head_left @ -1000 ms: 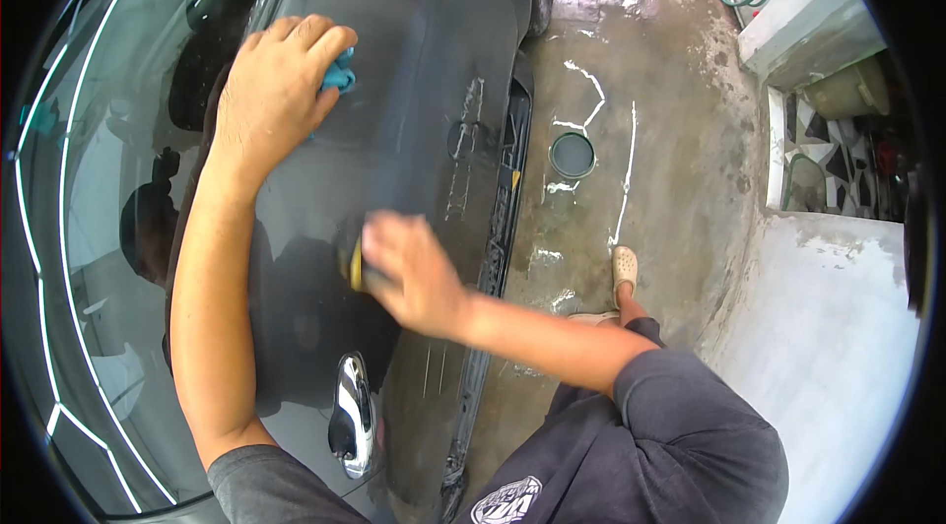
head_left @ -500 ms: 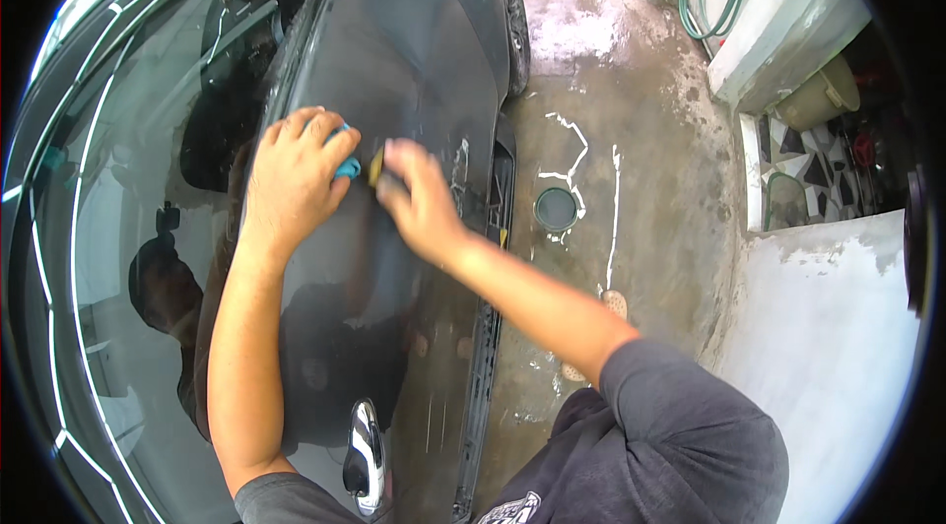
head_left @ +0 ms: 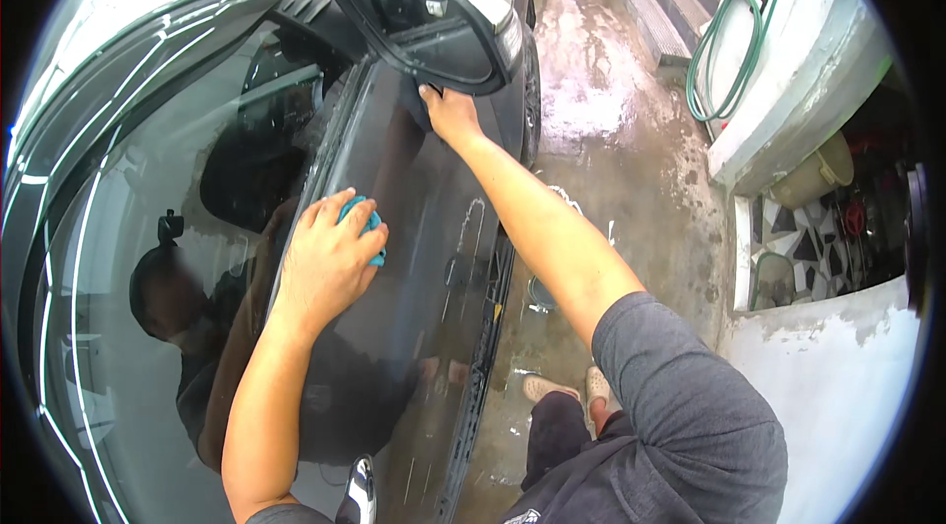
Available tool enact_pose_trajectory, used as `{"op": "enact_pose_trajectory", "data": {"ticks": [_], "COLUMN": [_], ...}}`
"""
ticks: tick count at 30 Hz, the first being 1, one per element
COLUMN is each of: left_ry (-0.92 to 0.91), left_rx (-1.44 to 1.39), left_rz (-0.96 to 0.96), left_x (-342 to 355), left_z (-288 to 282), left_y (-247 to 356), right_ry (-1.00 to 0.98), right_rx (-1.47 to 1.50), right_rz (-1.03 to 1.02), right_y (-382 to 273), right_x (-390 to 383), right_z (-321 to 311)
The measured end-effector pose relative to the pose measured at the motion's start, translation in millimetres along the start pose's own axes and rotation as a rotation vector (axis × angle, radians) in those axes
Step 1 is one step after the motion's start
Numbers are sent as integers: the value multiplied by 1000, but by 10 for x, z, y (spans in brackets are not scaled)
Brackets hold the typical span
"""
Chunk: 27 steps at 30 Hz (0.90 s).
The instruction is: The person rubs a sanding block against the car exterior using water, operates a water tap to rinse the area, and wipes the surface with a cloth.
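My left hand (head_left: 330,253) is closed round a crumpled teal cloth (head_left: 377,240) and rests on the upper part of a dark grey car door (head_left: 419,229), beside the side window (head_left: 118,288). Stretched farther ahead, my right hand (head_left: 453,115) is closed against the door panel just below the side mirror (head_left: 424,27). Its fingertips are partly hidden, and what lies under them cannot be made out. Between and below the hands, the wet door surface has pale streaks and reflections.
A chrome door handle (head_left: 362,494) stands out low on the door. To the right runs a wet concrete floor (head_left: 650,258) with a drain (head_left: 540,293) partly behind my right arm. A green hose (head_left: 729,61) hangs on the wall near grey steps (head_left: 675,2). A beige bucket (head_left: 813,174) is at the right.
My right hand has moved forward to below the mirror; the small yellow-and-dark pad seen in it before is now hidden. My left hand with the cloth appears lower in view. The view has tilted forward.
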<state>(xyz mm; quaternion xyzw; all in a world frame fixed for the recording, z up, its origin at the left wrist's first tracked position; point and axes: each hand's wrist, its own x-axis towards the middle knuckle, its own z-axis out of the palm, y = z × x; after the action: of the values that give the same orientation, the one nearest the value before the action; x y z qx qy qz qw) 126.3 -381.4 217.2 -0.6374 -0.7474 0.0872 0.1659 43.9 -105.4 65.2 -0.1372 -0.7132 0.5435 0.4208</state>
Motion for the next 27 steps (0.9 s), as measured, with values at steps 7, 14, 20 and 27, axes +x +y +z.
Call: {"op": "enact_pose_trajectory", "data": {"ticks": [7,14,20,27], "left_ry": [1,-82,21,60], "left_rx": [-91,-7,14,-53], "left_rz": [-44,-121,31,-46], "left_x": [424,247,1312,1159], "left_z": [-231,-175,253,612], "left_y": [155,66,-262,-816], "right_ry": [219,-54,-165,16], "right_rx": [-519,-32,385,1], "right_rz": [-402,-259,-63,-296], "right_y": [481,-76,693,250], "right_x": [285,-1296,203,-913], "right_z": [-333,-179,-102,-212]}}
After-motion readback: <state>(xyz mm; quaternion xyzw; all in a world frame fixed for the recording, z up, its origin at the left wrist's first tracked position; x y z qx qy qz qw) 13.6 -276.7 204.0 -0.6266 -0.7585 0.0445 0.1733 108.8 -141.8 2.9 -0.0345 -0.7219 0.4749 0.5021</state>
